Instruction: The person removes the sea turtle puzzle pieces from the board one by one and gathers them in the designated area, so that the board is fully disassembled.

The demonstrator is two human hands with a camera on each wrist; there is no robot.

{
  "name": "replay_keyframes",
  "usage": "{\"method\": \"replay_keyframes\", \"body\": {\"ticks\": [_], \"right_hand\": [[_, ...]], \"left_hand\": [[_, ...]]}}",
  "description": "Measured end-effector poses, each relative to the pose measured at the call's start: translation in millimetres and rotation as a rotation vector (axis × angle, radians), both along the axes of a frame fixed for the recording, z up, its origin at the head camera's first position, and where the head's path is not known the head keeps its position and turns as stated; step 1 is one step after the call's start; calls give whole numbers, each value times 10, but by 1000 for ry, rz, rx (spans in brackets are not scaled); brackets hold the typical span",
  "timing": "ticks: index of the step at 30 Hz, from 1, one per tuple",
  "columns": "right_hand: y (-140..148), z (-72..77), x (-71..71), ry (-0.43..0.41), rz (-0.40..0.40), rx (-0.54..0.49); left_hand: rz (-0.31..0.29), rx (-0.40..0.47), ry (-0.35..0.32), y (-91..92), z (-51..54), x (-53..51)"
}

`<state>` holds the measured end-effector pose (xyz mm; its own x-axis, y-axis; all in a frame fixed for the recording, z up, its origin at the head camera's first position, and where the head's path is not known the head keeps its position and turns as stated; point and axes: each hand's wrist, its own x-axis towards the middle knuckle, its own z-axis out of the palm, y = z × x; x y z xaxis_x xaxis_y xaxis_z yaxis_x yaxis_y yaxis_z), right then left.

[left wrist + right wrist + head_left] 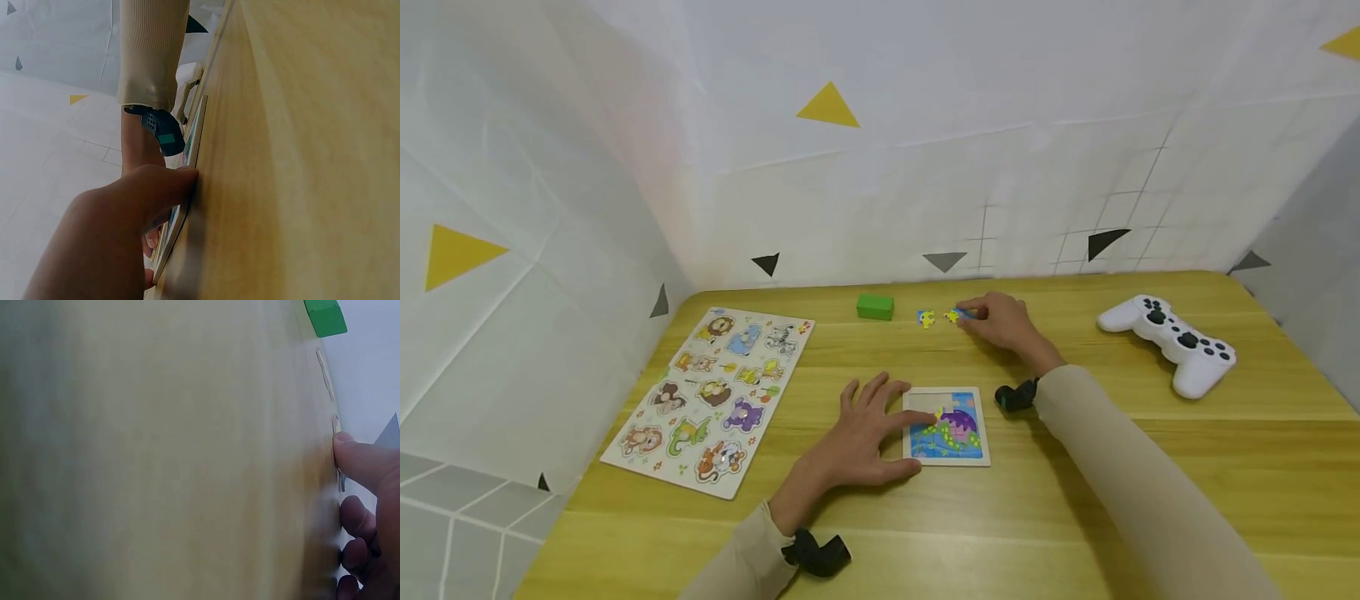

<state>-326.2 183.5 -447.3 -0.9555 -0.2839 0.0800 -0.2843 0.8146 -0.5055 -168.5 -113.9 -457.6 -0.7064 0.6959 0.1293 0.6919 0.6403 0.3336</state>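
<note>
A small framed jigsaw puzzle lies flat on the table, its blue, purple and green picture partly filled and the upper left of the tray bare. My left hand rests at its left side with fingers spread; the index finger reaches over the picture and the thumb lies at the frame's edge. Farther back, my right hand pinches a blue-and-yellow puzzle piece at the table surface, its other fingers curled. Another loose piece lies just left of it.
A green block stands left of the loose pieces, also in the right wrist view. An animal peg board lies at the left. At the right is a white game controller. A white patterned sheet rises behind the table.
</note>
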Motion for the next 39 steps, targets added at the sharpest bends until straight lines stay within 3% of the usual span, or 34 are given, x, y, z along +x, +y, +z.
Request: {"method": "replay_keyframes", "body": {"ticks": [11,14,20,25,31,39], "right_hand": [[7,-3,25,-5,8,-11],[32,-28,62,-4,9,-89],[103,-52,207,-50,30,-359],[168,-81,361,-25,119,-435],[221,-69,567,-29,212,-419],[188,-17,883,1,312,-274]], "left_hand": [[9,-14,-25,13,29,18],[7,-8,-29,22,25,22],[6,2,-28,24,15,9],[10,5,-45,9,18,8],[16,-23,-47,-5,9,0],[13,-7,-48,4,7,11]]}}
